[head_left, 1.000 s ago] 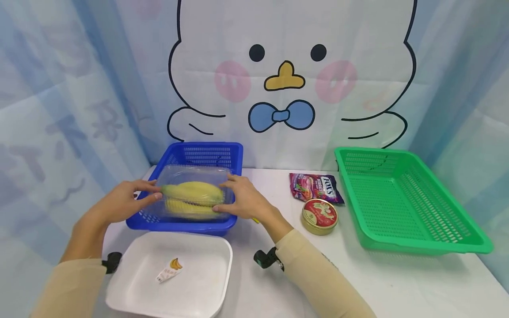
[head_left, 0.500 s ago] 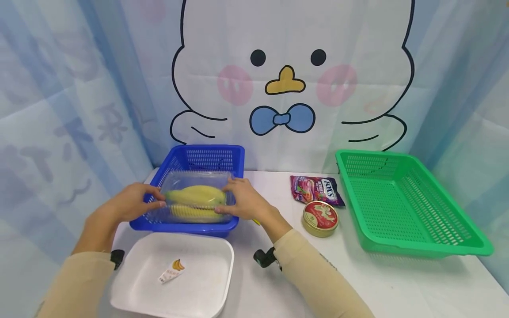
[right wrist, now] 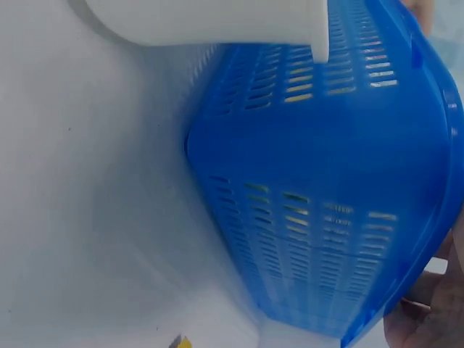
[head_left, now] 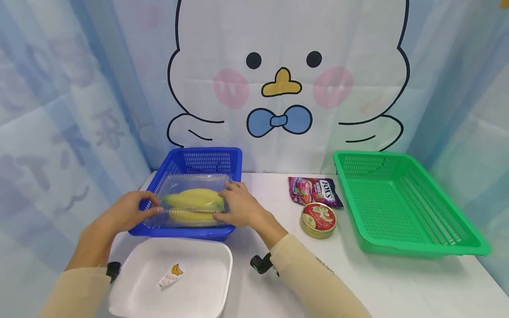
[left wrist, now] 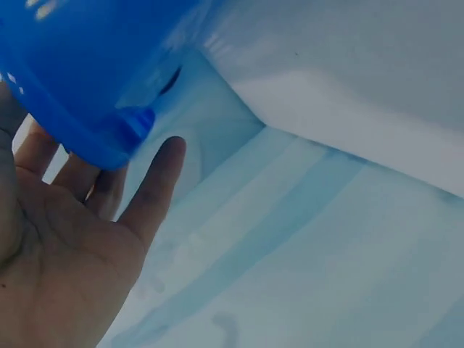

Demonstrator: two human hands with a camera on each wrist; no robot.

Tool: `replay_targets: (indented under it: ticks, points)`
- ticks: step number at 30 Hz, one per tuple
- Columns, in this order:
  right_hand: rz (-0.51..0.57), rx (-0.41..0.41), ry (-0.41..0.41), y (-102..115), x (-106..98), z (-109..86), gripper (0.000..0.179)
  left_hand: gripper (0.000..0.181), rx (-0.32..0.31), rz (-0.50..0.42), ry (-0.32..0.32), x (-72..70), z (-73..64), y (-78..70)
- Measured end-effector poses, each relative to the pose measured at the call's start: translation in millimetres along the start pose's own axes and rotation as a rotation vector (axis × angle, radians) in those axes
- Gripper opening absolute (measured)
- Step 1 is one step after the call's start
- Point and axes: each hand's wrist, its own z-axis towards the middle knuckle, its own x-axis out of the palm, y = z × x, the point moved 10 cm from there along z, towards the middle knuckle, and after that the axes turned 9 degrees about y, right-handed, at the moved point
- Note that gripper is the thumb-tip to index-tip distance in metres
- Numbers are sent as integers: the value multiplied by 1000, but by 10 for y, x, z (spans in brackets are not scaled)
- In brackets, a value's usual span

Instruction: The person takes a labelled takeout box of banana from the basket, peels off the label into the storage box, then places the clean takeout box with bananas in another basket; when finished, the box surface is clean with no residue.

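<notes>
A clear plastic box [head_left: 190, 181] lies tilted in the blue basket [head_left: 210, 154]. Through its lid show a smooth yellow piece of produce [head_left: 199, 198] with a greenish end and a ridged yellow one [head_left: 191, 216] in front. My left hand [head_left: 125, 212] has its thumb and fingers at the box's left end; in the left wrist view, its fingers reach up by the basket's rim, the outermost one straight. On the other side, my right hand [head_left: 242, 205] grips the box's right end, thumb in front, fingers behind. The right wrist view mostly shows the basket's slotted outer wall [right wrist: 319, 159].
A white tray [head_left: 199, 282] with a banana-printed label [head_left: 170, 276] stands in front of the basket. Right of centre lie a purple sweets bag [head_left: 314, 191] and a round red-lidded tin [head_left: 318, 220]. A large green basket [head_left: 397, 207] stands at the right, a printed curtain [head_left: 278, 145] behind.
The clear box and both hands have come slightly lower into the blue basket. The whole head view has shifted a little; the other things stay put.
</notes>
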Motion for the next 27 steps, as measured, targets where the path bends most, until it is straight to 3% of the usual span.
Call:
replay_targets:
  ticks: [3, 7, 11, 18, 27]
  points:
    - [-6, -9, 7, 7, -4, -15, 68, 31, 12, -22, -11, -19, -6, 39]
    - [64, -39, 49, -7, 16, -82, 72, 33, 55, -82, -5, -11, -40, 79]
    - [108, -87, 84, -28, -7, -204, 76, 40, 81, -106, 6, -47, -48, 33]
    - [90, -94, 63, -171, -148, -475, 78, 72, 50, -58, 11, -118, 42, -229]
    - [34, -69, 12, -425, -315, -795, 76, 69, 136, -30, 11, -77, 140, -743]
